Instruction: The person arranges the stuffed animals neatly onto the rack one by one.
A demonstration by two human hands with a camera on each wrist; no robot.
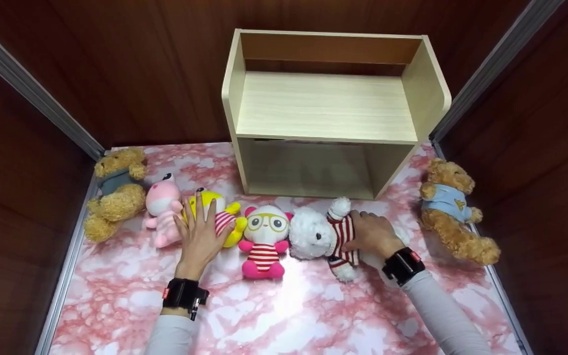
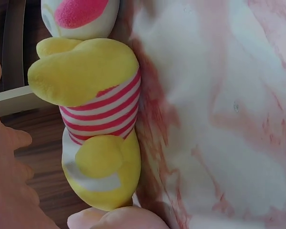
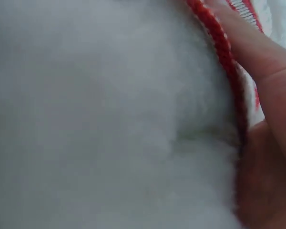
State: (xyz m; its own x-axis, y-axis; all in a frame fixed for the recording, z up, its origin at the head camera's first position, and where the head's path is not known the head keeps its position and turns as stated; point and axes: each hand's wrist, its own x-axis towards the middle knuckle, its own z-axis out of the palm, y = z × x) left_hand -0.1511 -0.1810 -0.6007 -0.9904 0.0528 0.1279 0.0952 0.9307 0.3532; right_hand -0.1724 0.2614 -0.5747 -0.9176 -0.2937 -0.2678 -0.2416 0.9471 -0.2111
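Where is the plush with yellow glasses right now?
Head view, just left of centre: the glasses plush is between the yellow plush and white plush.

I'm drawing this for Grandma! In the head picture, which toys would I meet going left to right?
Bear in grey shirt, pink toy, yellow toy, doll with glasses, white fluffy toy, bear in light blue shirt.

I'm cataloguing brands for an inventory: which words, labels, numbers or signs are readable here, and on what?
No word, brand or number is readable in any view.
Left red tag, on the left wristband: too small to read.
Right red tag, on the right wristband: too small to read.
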